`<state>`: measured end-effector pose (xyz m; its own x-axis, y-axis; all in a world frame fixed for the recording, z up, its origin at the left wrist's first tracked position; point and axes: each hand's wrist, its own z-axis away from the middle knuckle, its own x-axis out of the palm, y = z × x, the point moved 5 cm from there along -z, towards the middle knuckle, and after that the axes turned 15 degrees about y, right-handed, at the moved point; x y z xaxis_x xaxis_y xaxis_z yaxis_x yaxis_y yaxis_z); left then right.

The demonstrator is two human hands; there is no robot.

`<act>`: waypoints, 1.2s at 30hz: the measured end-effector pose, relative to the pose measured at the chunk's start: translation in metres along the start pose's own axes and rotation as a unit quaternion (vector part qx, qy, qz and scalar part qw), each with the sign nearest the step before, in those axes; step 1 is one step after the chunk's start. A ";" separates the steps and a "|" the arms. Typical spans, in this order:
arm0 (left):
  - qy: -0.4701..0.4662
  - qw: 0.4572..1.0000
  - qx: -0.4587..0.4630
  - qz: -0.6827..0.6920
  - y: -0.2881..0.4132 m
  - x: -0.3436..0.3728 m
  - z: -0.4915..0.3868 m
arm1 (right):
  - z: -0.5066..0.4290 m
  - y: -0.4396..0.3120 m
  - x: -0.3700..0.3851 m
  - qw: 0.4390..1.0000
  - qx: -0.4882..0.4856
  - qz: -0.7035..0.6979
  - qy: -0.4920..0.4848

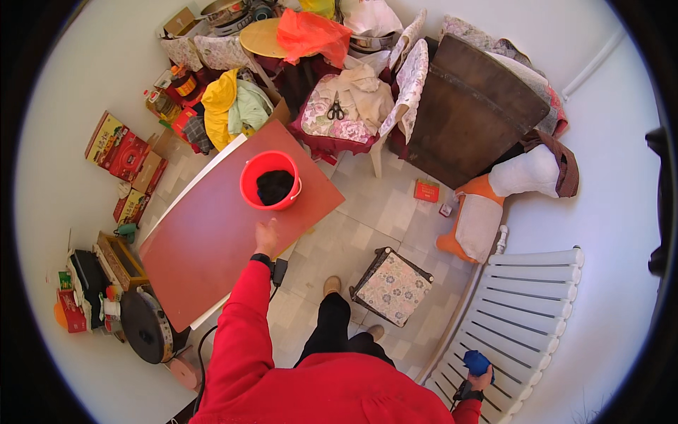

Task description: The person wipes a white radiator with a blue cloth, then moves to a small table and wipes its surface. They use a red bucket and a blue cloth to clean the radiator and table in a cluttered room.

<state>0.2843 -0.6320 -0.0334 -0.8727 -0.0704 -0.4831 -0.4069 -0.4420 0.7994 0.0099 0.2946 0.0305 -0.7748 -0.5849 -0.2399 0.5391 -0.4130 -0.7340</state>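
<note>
My left hand (266, 237) is over the near edge of a reddish-brown table top (212, 254), just below a red plastic bucket (245, 186). Its fingers are partly turned from view, and whether they touch the bucket is unclear. Inside the bucket lies a dark bundle (274, 186), apparently cloth, and a thin pale handle hangs at the bucket's right side. At the lower right, my right hand (481, 378) grips a crumpled blue cloth (476, 362) by the white radiator (524, 318).
A flower-patterned stool (394, 286) stands on the tiled floor right of my feet. Scissors (335, 108) and beige cloth lie on a covered chair (323, 100). A dark board (471, 106) leans at the back right. Boxes (127, 159) and a round electric pan (145, 326) line the left wall.
</note>
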 end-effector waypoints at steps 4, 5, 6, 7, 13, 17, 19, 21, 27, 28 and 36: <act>0.005 1.000 -0.030 -0.005 0.000 0.016 -0.034 | 0.038 0.025 -0.001 0.999 0.020 0.010 -0.023; 0.008 0.999 -0.048 -0.025 -0.004 0.018 -0.040 | 0.048 0.031 -0.004 1.000 0.024 0.001 -0.013; 0.003 0.998 -0.055 -0.005 -0.007 0.022 -0.045 | 0.057 0.033 -0.005 0.999 0.038 0.026 -0.020; 0.003 0.997 -0.076 0.011 -0.010 0.024 -0.049 | 0.068 0.036 -0.003 0.997 0.041 0.027 -0.051; -0.026 0.984 -0.164 0.062 -0.024 0.039 -0.067 | 0.112 0.047 -0.005 1.000 0.023 0.014 -0.003; -0.012 0.977 -0.175 0.118 -0.032 0.045 -0.083 | 0.130 0.047 -0.001 0.998 0.018 0.043 -0.053; -0.026 0.975 -0.178 0.129 -0.038 0.047 -0.093 | 0.133 0.046 -0.002 0.997 0.002 0.061 -0.044; -0.045 0.971 -0.170 0.165 -0.040 0.050 -0.102 | 0.135 0.049 0.001 0.995 0.010 0.072 -0.071; 0.027 0.977 -0.160 0.140 -0.030 0.038 -0.097 | 0.131 0.053 0.015 0.993 0.003 0.085 -0.083; 0.025 0.978 -0.147 0.148 -0.026 0.035 -0.085 | 0.132 0.053 0.018 0.992 0.002 0.091 -0.089; -0.124 0.971 -0.095 0.182 -0.001 0.012 0.045 | 0.109 0.065 0.045 0.989 0.000 0.106 -0.107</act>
<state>0.2619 -0.5920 -0.0245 -0.9971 -0.0454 -0.0608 -0.0226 -0.5877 0.8088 0.0462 0.1655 0.0413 -0.5570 -0.7923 -0.2490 0.6815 -0.2647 -0.6822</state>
